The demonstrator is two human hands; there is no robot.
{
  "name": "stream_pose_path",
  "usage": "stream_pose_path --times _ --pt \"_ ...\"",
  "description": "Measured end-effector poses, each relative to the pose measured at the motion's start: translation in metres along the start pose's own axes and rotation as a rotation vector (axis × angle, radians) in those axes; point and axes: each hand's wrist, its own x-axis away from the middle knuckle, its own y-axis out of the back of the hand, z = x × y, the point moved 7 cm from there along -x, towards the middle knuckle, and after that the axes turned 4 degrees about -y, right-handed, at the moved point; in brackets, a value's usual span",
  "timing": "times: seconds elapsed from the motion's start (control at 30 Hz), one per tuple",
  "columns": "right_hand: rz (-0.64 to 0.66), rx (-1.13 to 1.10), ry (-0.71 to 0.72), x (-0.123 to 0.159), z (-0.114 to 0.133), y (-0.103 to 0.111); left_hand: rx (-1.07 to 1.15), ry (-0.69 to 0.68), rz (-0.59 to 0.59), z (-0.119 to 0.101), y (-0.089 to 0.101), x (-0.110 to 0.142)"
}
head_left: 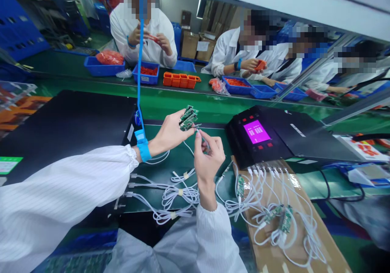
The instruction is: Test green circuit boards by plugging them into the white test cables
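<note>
Several small green circuit boards point(189, 118) are fanned out in my left hand point(173, 131), its thumb and fingers closed on them. A blue strap point(142, 145) with a blue cord circles the left wrist. My right hand point(209, 155) pinches the end of a white USB cable point(199, 131) close against the lowest board. Whether the plug sits in the board I cannot tell. Below both hands, bundled white cables point(179, 193) lie on the green bench. To the right, more circuit boards point(285, 219) hang on cables over a cardboard sheet point(271, 252).
A black tester with a lit magenta screen point(256, 132) stands at right, cables along its front. Another black box point(70, 131) stands at left. Behind runs a green conveyor with blue bins point(146, 78) and orange parts point(179, 80); several co-workers sit across it.
</note>
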Motion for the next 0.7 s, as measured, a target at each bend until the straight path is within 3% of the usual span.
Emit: stream_pose_path --times 0.27,0.7 --pt "-0.015 -0.025 0.006 -0.0014 0.0006 -0.0037 -0.006 -0.004 -0.014 0.0007 0.0011 0.0003" --pt "-0.026 -0.139 -0.132 0.0005 -0.0063 -0.0038 -0.057 -0.026 -0.003 -0.0021 -0.0013 0.0010"
